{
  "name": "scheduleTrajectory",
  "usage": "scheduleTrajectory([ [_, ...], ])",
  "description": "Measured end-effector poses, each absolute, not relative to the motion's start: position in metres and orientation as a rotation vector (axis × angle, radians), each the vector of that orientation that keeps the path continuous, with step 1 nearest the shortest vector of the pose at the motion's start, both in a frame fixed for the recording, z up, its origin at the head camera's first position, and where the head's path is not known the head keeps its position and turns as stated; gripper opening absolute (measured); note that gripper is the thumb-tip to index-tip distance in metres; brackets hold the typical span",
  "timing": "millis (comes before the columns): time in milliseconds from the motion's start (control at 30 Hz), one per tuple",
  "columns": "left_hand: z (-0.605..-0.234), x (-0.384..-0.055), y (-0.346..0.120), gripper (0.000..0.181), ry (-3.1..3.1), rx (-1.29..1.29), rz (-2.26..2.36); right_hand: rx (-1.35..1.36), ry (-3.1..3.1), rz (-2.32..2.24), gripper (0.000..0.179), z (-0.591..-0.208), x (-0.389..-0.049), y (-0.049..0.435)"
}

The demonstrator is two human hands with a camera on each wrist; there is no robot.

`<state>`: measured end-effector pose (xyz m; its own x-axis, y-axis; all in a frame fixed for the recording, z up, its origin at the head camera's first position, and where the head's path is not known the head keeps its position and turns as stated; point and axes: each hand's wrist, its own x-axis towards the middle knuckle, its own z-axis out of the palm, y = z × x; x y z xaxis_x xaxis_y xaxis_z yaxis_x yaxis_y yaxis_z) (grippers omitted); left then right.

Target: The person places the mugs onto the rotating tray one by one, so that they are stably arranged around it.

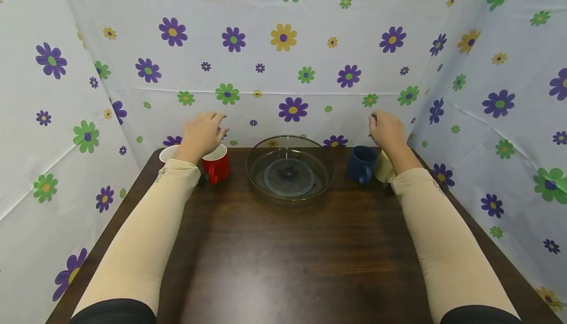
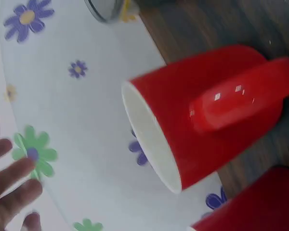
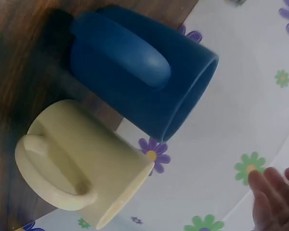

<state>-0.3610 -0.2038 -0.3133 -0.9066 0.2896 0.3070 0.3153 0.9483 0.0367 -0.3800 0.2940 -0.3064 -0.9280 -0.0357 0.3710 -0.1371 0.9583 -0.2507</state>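
Above the mugs on the left, my left hand (image 1: 200,136) is raised with its fingers spread and holds nothing. Below it stands a red mug (image 2: 202,110) with a white inside, its handle toward me. A second red mug (image 2: 260,207) is partly covered by my forearm in the head view. My right hand (image 1: 389,129) hovers over the right side, fingers loosely bent and without anything in them. Beneath it a blue mug (image 3: 139,72) stands upright beside a cream mug (image 3: 86,159), which my right wrist partly hides in the head view.
Between the two pairs of mugs sits a large round clear glass dish (image 1: 290,195) at the back of the dark wooden table (image 1: 288,260). Flower-printed white cloth (image 1: 310,18) hangs behind the table and along both sides.
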Motion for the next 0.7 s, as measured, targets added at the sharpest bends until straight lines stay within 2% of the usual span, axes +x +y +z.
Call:
scheduleTrajectory([
  [133,-0.325,-0.349,-0.195,0.049,-2.843,-0.574,-0.263,0.023,-2.705,0.438,0.034,-0.319,-0.361,0.296],
  [400,-0.356,-0.334,-0.180,0.064,-2.968,-0.669,-0.359,-0.167,-2.800,0.577,0.043,-0.357,-0.330,0.296],
  [600,-0.371,-0.331,-0.175,0.073,-3.023,-0.662,-0.401,-0.120,-2.933,0.663,0.050,-0.380,-0.319,0.298],
  [700,-0.380,-0.332,-0.174,0.076,-3.065,-0.655,-0.432,-0.119,-2.980,0.867,0.051,-0.391,-0.323,0.303],
])
